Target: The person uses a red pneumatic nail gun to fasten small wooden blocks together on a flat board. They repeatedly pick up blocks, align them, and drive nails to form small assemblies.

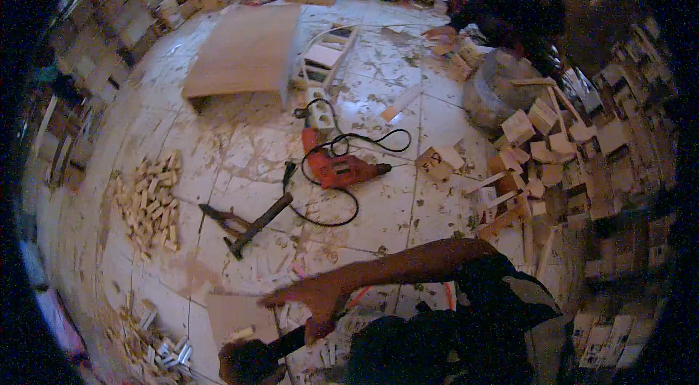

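Observation:
My right hand reaches leftward from the right, fingers stretched over the edge of a flat wooden board and thumb apart. Whether the fingers touch the board, I cannot tell. By the thumb ends a black bar, which runs to a dark brown rounded form at the lower edge. The form could be a mallet head or my left hand; it is too dark to say. Beyond the board lie a hammer and a pincer-like tool. Farther off rests a red power drill with a looped black cable.
Small wood blocks form a heap at left, with more pieces nearer. A large curved wooden panel stands farther back. Offcuts and a filled plastic sack fill the right, where another person sits.

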